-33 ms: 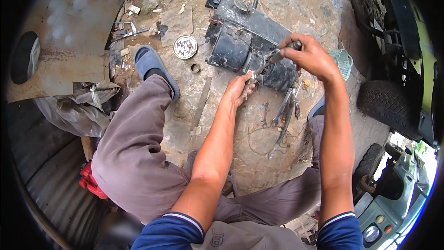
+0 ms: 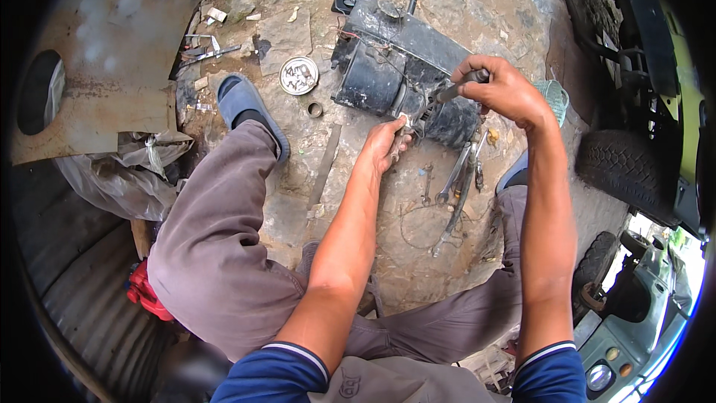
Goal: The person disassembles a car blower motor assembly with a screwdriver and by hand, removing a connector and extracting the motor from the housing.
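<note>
A black, dusty machine part with rounded housings [image 2: 369, 80] lies on the ground ahead of me. At its near side, my left hand [image 2: 388, 142] is closed around a slim metal tool [image 2: 397, 146], mostly hidden by the fingers; its kind is unclear. Over the right part of the housing, my right hand [image 2: 498, 89] grips a dark, cylindrical bar-like tool [image 2: 456, 92], which slants down-left toward the spot by my left fingertips. Where the two tools meet the machine part is too cluttered to make out.
Spanners [image 2: 455, 172] and a dark hose-like piece lie nearer me. A round tin of small metal parts [image 2: 299, 75] and a ring [image 2: 314, 110] stand left of the machine part. A green mesh basket [image 2: 550, 101] and a tyre [image 2: 623, 168] are at the right.
My right hand and its dark tool have shifted slightly to the right. The left hand and the machine part stay in place.
</note>
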The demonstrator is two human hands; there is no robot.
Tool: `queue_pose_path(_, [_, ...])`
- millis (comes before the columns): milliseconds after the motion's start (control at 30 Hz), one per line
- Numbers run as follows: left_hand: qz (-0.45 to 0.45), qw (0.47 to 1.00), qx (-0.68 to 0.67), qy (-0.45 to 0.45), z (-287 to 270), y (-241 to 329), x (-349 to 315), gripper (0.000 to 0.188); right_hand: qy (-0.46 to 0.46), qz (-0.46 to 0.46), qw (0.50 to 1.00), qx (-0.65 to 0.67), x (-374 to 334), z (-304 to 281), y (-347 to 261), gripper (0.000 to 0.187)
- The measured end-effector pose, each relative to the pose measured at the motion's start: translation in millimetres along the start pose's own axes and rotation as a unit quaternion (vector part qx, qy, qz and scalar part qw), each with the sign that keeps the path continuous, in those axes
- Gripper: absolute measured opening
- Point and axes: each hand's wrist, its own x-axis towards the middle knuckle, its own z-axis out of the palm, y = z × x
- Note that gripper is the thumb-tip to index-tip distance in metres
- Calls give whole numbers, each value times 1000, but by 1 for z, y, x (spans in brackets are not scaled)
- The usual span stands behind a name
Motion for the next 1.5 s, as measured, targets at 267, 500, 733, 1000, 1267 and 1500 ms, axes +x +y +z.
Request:
queue_pose_path(267, [-2, 1000, 14, 7, 0, 0, 0, 23, -44, -107, 975, -188, 12, -24, -3, 52])
queue_pose_path(500, [5, 1000, 12, 8, 1, 0, 0, 23, -51, 10, 958, -283, 18, -20, -19, 44])
queue_pose_path(733, [1, 1000, -9, 5, -5, -1, 2, 23, -48, 107, 985, -127, 3, -15, -45, 35])
queue_pose_path(1000, [0, 1000, 12, 17, -3, -1, 2, 24, 21, -115, 988, -99, 6, -10, -7, 31])
queue_pose_path(1267, [4, 1000, 13, -1, -2, -2, 2, 23, 150, -64, 973, 164, -7, 2, 33, 29])
queue_pose_path(1500, [4, 1000, 23, 9, -3, 0, 2, 25, 173, -84, 872, 450, -7, -7, 35, 18])
